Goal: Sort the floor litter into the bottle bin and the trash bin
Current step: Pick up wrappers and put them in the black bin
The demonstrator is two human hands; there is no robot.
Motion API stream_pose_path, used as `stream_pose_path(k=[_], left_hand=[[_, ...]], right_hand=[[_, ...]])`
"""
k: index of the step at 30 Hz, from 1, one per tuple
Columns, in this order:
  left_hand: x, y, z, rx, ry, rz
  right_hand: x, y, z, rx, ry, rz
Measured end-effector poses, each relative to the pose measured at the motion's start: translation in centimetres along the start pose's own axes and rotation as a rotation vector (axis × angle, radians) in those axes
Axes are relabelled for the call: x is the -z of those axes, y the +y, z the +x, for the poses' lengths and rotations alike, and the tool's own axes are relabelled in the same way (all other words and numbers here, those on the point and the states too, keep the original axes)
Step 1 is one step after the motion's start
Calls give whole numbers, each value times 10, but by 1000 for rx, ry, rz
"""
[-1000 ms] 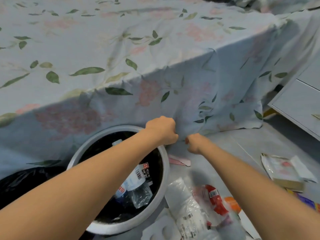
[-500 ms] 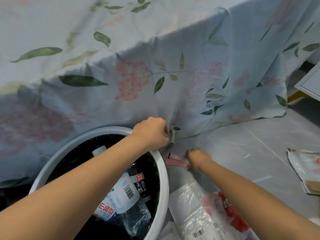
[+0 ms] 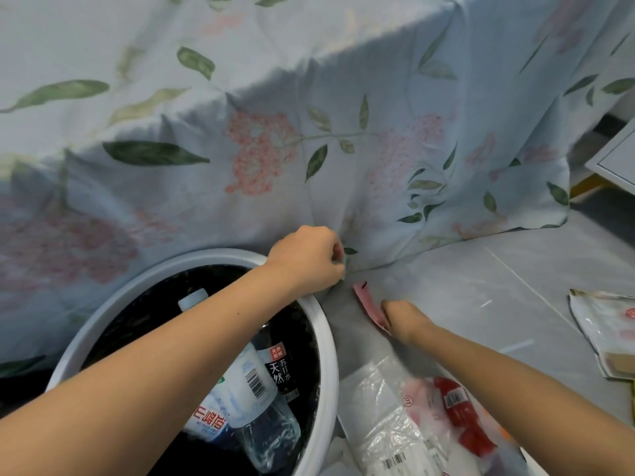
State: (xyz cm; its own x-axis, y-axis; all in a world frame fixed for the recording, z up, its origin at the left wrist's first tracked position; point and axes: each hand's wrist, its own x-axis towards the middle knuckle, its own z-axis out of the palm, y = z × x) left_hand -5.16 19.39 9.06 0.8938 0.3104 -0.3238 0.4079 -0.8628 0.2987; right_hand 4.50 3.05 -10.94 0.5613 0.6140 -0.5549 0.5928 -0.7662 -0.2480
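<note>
Left hand: I see my left hand (image 3: 311,259) curled, pinching the floral bedsheet (image 3: 343,159) hem just above the bottle bin (image 3: 328,341) rim
Right hand: my right hand (image 3: 403,319) is low at the floor, fingers closed on a pink scrap (image 3: 366,300); the two hands are apart
Bin: white rim, dark liner; plastic bottles (image 3: 240,389) lie inside
Litter: clear plastic bag (image 3: 395,427) beside the bin; crumpled packet (image 3: 604,331) well to the right on the grey floor (image 3: 481,286)
</note>
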Motion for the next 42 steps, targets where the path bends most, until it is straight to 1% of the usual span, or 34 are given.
stream_pose_path(k=[2,3,5,6,8,10,13,16,19,23,27,29,32,35,37,40,42], left_hand=[[2,3,-3,9,40,-72],[4,4,-4,30,66,-140],[13,7,-6,131,75,-382],[17,9,-9,200,54,-527],[26,14,-17,306,8,-745],[32,18,-27,360,-6,-836],[40,24,-50,384,-28,-944],[49,28,-75,354,-24,-1022],[59,28,-104,380,34,-1052],[63,14,-149,383,191,-1038],[56,-14,-196,379,314,-1145],[48,-32,-216,393,348,-1212],[37,-62,-247,414,399,-1252],[28,-95,-277,459,453,-1265],[22,-122,-295,504,484,-1235],[14,-167,-323,593,505,-1128],[3,-198,-339,664,466,-982]], right_hand=[[14,-2,-6,-28,72,202],[25,-5,-12,-51,114,370],[51,-12,-24,-103,187,716],[65,-17,-32,-127,219,844],[92,-27,-49,-129,259,1040],[117,-43,-68,-93,303,1197],[144,-75,-103,-9,383,1286],[153,-111,-140,110,381,1264],[152,-141,-172,225,380,1075],[152,-176,-206,317,392,911],[142,-214,-226,406,375,684],[134,-229,-232,469,291,650],[123,-250,-244,555,100,665],[113,-265,-249,526,36,698],[108,-270,-246,491,14,669],[102,-274,-239,445,-25,589],[98,-274,-234,404,-46,544]])
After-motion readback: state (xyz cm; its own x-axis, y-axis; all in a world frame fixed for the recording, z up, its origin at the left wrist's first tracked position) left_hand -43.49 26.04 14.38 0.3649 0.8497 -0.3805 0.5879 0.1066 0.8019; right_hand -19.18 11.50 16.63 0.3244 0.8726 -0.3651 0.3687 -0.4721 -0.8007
